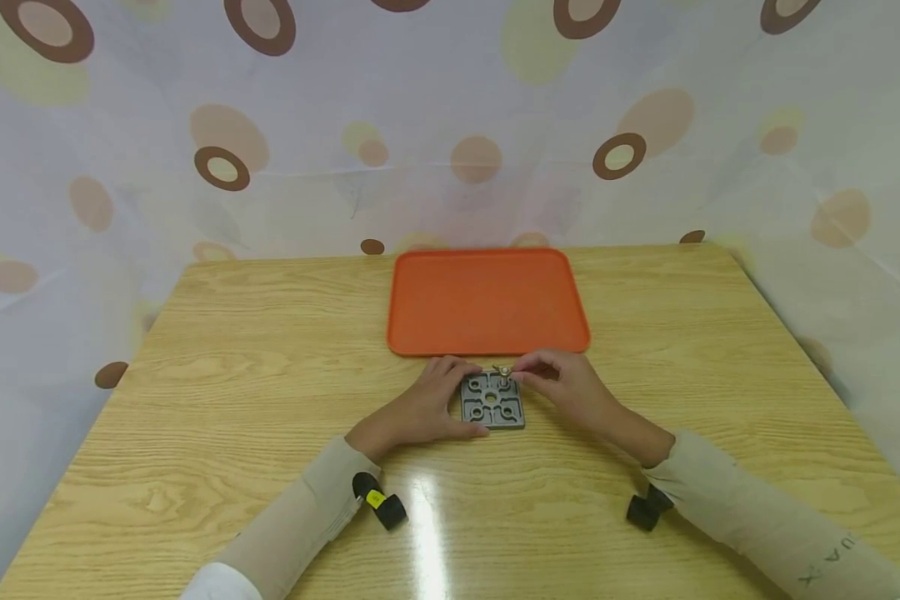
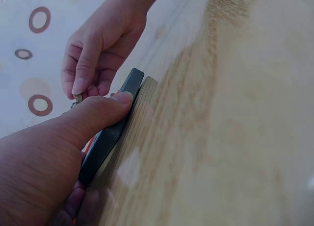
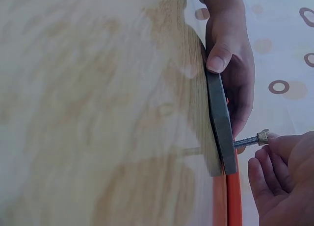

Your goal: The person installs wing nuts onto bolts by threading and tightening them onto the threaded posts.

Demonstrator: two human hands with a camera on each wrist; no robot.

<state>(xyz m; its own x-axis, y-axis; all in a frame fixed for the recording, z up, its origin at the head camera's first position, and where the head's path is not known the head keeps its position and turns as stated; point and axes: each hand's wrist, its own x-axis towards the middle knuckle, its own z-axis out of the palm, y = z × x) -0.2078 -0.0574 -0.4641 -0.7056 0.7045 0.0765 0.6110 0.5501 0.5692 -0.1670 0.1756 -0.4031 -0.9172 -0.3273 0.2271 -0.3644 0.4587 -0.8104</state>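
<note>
A square grey metal plate (image 1: 491,407) with several round bosses lies flat on the table. My left hand (image 1: 431,406) holds it from the left, thumb along the near edge and fingers at the far edge. From the plate's far right corner rises a threaded bolt (image 3: 246,141), upright. On its top end sits a small brass-coloured wing nut (image 3: 263,137), which my right hand (image 1: 566,387) pinches between thumb and index finger. The other right fingers curl loosely below, as the right wrist view shows.
Just beyond the plate lies an orange tray (image 1: 487,352), its near rim close to both hands. The wooden table (image 1: 270,367) extends to either side. Behind it hangs a patterned cloth (image 1: 420,192).
</note>
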